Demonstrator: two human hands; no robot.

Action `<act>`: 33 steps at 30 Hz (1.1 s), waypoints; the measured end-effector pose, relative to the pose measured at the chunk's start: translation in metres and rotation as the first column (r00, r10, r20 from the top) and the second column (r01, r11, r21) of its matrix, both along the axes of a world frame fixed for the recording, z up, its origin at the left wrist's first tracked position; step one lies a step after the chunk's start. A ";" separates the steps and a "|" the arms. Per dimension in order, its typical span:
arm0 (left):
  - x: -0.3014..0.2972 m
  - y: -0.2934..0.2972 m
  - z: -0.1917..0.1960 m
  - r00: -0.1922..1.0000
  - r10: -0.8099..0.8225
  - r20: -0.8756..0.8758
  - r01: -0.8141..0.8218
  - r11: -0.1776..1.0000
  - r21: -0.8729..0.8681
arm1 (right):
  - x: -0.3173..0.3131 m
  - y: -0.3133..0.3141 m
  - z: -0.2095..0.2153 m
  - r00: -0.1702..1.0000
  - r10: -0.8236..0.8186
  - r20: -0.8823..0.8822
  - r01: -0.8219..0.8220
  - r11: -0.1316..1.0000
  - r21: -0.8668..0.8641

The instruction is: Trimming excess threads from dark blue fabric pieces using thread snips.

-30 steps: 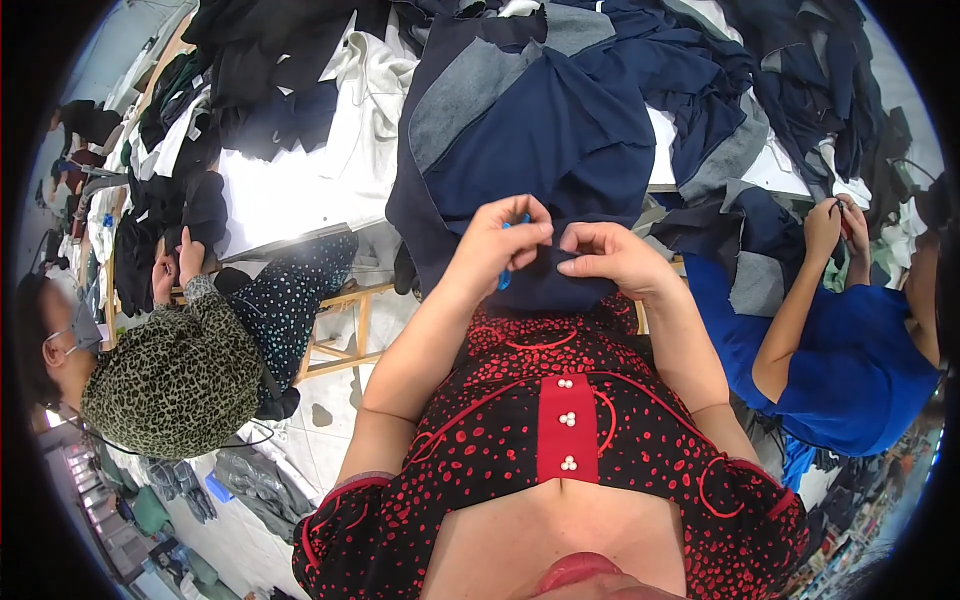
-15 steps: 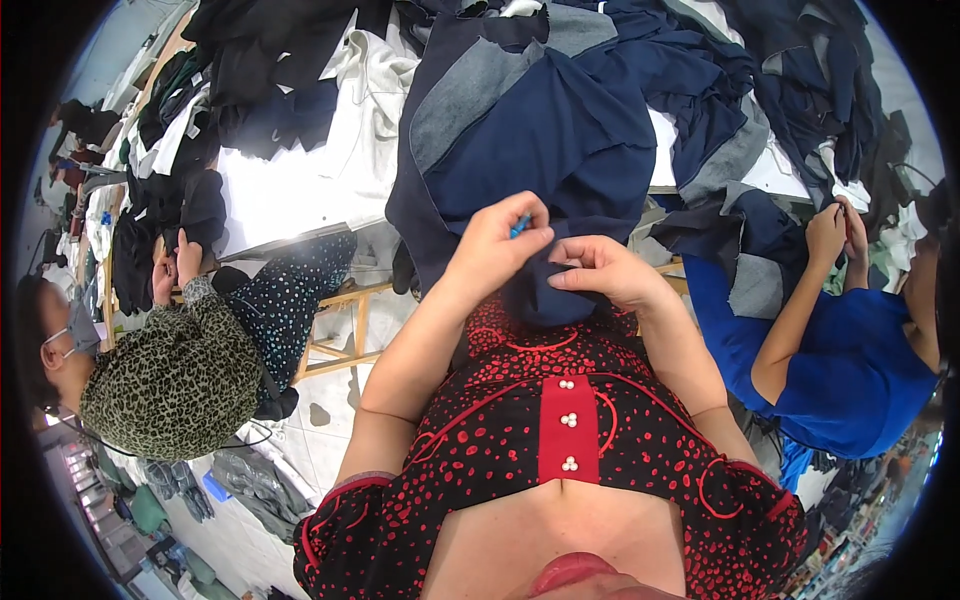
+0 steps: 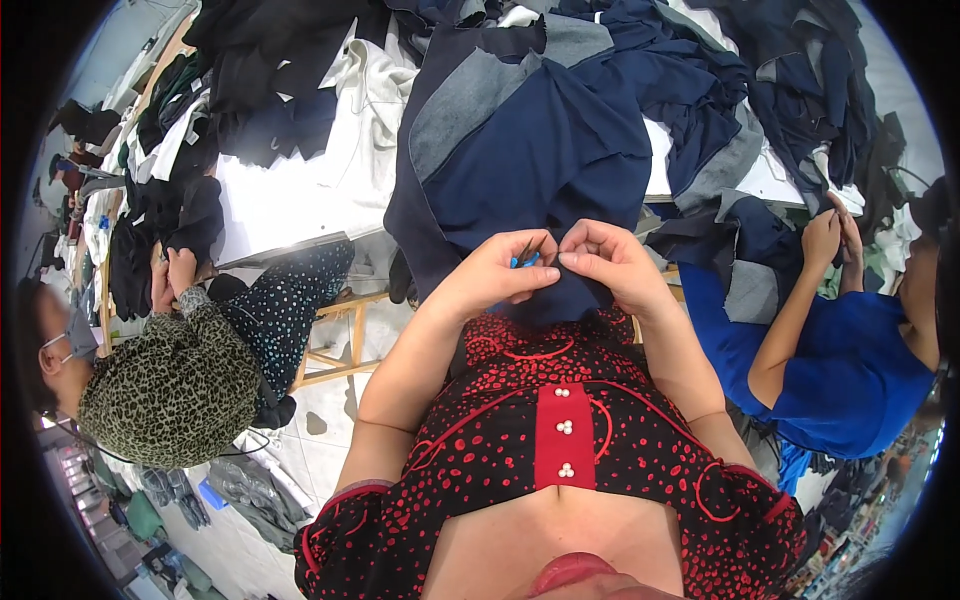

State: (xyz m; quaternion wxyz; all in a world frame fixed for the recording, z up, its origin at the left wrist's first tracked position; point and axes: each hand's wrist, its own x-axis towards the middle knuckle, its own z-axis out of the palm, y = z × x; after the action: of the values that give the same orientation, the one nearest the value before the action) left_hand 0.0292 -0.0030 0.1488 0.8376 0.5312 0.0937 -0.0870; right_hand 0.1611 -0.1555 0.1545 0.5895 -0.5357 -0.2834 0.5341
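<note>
A navy garment with grey panels (image 3: 540, 150) hangs from the white table (image 3: 270, 205) down to my chest. My left hand (image 3: 495, 275) is closed around small blue-handled thread snips (image 3: 524, 255), whose dark blades point up at the cloth's edge. Just beside it, my right hand (image 3: 612, 265) pinches a fold of the same navy garment between thumb and fingers. The two hands almost touch over the fold.
A person in a leopard-print top (image 3: 165, 385) sits at my left, handling dark cloth. A person in a blue shirt (image 3: 850, 370) works at my right. Piles of dark garments (image 3: 800, 90) cover the table. A wooden stool (image 3: 335, 345) stands below its edge.
My hands have drawn closer together over the fold. The snips in my left hand now point up at the cloth by my right fingertips.
</note>
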 end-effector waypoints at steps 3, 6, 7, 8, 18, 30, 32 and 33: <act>0.000 -0.004 0.004 0.999 0.033 0.015 -0.033 0.999 0.018 | -0.003 0.002 0.002 0.991 -0.095 0.092 0.087 0.992 0.089; -0.001 -0.003 0.009 0.999 0.031 0.020 -0.032 0.998 0.054 | -0.006 0.003 -0.003 0.961 -0.170 0.217 0.133 0.976 0.172; -0.002 -0.002 0.010 1.000 0.016 0.017 -0.017 0.996 0.090 | -0.006 0.003 -0.003 0.961 -0.170 0.217 0.134 0.976 0.173; -0.003 -0.002 0.010 1.000 0.015 0.017 -0.017 0.996 0.092 | -0.006 0.003 -0.003 0.947 -0.219 0.236 0.180 0.968 0.176; -0.009 0.007 0.021 0.981 -0.031 0.189 -0.087 0.806 0.586 | -0.005 0.003 0.002 0.877 -0.217 0.429 0.159 0.973 0.168; -0.015 0.003 0.050 0.982 -0.166 0.095 0.042 0.671 0.740 | -0.002 0.002 -0.002 0.995 -0.098 0.000 0.096 0.980 0.172; -0.016 0.004 0.048 0.984 -0.164 0.076 0.053 0.666 0.744 | -0.003 0.000 0.001 0.998 -0.070 -0.010 0.070 0.985 0.155; -0.016 0.006 0.046 0.975 -0.178 0.134 0.022 0.674 0.738 | -0.003 0.000 0.003 0.999 -0.043 -0.023 0.045 0.989 0.139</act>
State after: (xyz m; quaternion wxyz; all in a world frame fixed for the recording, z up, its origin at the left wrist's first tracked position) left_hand 0.0128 0.0026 0.1946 0.5539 0.8317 0.0090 -0.0358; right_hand 0.1576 -0.1560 0.1570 0.6400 -0.4939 -0.3025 0.5050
